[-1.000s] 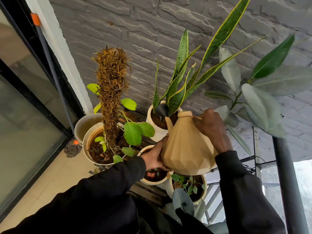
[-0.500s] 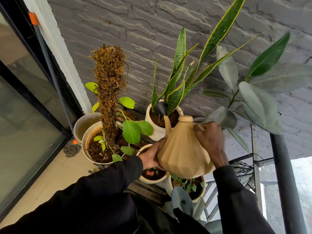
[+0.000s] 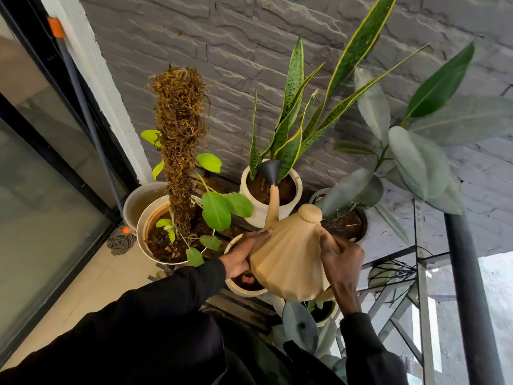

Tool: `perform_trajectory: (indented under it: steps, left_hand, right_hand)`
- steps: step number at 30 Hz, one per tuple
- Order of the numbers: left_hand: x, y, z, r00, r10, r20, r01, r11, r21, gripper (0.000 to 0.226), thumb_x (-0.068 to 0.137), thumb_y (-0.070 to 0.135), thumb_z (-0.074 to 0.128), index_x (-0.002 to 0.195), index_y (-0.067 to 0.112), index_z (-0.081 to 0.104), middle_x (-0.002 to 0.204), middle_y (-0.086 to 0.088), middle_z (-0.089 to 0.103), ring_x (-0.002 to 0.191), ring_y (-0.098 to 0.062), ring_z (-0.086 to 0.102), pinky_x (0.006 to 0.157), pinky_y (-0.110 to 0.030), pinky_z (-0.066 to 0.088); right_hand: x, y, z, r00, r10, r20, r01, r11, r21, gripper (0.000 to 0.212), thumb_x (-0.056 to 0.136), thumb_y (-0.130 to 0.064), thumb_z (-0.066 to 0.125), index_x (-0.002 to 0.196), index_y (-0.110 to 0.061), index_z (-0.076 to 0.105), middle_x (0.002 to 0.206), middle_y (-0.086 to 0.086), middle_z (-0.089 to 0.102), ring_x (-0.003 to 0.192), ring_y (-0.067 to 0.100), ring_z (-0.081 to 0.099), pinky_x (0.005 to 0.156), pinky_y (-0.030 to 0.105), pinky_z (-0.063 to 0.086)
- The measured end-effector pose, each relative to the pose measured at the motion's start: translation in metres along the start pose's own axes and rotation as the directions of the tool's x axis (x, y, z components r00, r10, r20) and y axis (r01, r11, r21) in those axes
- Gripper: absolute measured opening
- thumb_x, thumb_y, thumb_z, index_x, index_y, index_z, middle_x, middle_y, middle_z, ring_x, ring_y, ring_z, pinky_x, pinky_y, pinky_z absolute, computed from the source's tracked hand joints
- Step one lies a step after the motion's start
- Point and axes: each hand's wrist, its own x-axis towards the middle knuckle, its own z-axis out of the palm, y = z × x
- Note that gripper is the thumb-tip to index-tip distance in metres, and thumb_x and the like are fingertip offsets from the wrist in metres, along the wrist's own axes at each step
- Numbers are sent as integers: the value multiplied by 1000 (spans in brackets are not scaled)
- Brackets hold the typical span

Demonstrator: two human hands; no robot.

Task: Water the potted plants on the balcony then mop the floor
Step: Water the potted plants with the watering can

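A tan faceted watering can (image 3: pixel 288 259) is tilted forward, its black rose (image 3: pixel 269 170) over the soil of the white snake plant pot (image 3: pixel 247 190). My right hand (image 3: pixel 340 262) grips the can's handle at its right side. My left hand (image 3: pixel 240 257) presses flat against the can's left side and underside. A large white pot with a moss pole (image 3: pixel 145 232) stands to the left. A dark pot with a rubber plant (image 3: pixel 358 226) stands to the right. Two small pots (image 3: pixel 241 290) sit partly hidden beneath the can.
A mop (image 3: pixel 120 240) with a grey handle and orange fittings leans against the glass door frame at left, its head on the beige tiled floor (image 3: pixel 91 284). A pale bucket (image 3: pixel 133 201) sits behind the moss pole pot. A black railing post (image 3: pixel 472 287) rises at right.
The can has dropped lower and shifted right in view, with its spout stretched further into the snake plant pot. Both hands stayed on the can.
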Motion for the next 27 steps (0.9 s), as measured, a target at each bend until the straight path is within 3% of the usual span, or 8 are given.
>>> perform_trajectory:
  steps: [3, 7, 9, 15, 18, 20, 22, 27]
  left_hand:
    - [-4, -1, 0, 998, 63, 31, -63, 998, 27, 68, 68, 60, 83, 128, 29, 67, 119, -4, 76, 106, -17, 73, 90, -40, 57]
    - [-6, -2, -1, 994, 100, -46, -98, 995, 33, 90, 61, 56, 89, 138, 27, 53, 130, -6, 68, 120, -22, 65, 105, -51, 52]
    - [-6, -2, -1, 990, 116, -84, -113, 993, 37, 84, 71, 48, 89, 141, 26, 49, 135, -7, 63, 122, -22, 62, 108, -52, 51]
    - [-18, -2, 6, 978, 179, -108, -173, 983, 62, 72, 83, 40, 83, 144, 24, 48, 138, -4, 58, 121, -17, 60, 104, -44, 53]
    - [-23, -6, 6, 978, 188, -92, -180, 980, 86, 75, 81, 43, 84, 145, 27, 48, 139, -4, 57, 124, -19, 59, 107, -49, 52]
    - [-25, -11, 5, 977, 196, -89, -187, 978, 96, 80, 76, 47, 87, 144, 28, 49, 139, -4, 58, 125, -19, 59, 108, -48, 52]
    - [-27, -18, 4, 975, 199, -96, -188, 976, 107, 88, 68, 51, 88, 143, 29, 50, 137, -3, 61, 123, -19, 61, 109, -49, 51]
    - [-35, -46, 2, 986, 120, -115, -105, 986, 132, 95, 63, 59, 87, 145, 33, 48, 135, 1, 61, 123, -19, 59, 106, -49, 52]
  right_hand:
    - [-14, 5, 0, 998, -17, -52, 21, 997, 69, 19, 91, -46, 66, 89, -32, 79, 67, -17, 72, 57, 7, 66, 52, 23, 54]
    - [-29, 16, -1, 996, 1, -93, 9, 994, 110, 28, 96, -42, 71, 69, -36, 71, 59, -16, 67, 49, 1, 55, 50, 10, 41]
    - [-34, 17, -3, 994, 32, -102, -17, 989, 144, 23, 95, -48, 69, 78, -34, 76, 65, -19, 70, 53, -2, 57, 52, 7, 40]
    - [-47, 14, -6, 987, 23, -159, 14, 974, 225, 22, 93, -53, 68, 98, -34, 77, 76, -21, 73, 61, -3, 62, 54, 4, 41]
    - [-54, 19, -9, 985, 30, -172, 11, 973, 231, 19, 95, -51, 68, 85, -37, 76, 66, -13, 67, 55, -1, 53, 51, 8, 35]
    - [-60, 27, -10, 984, 25, -178, 14, 977, 212, 46, 97, -56, 67, 65, -22, 67, 57, 5, 52, 51, 3, 37, 47, 19, 29]
    - [-68, 33, -12, 984, 19, -177, 16, 980, 199, 57, 96, -60, 66, 68, -10, 63, 55, 6, 47, 51, 3, 33, 47, 21, 26]
    - [-88, 37, -20, 991, 78, -112, -57, 981, 184, 33, 94, -63, 65, 77, -36, 72, 61, -2, 60, 54, -2, 42, 49, 18, 35]
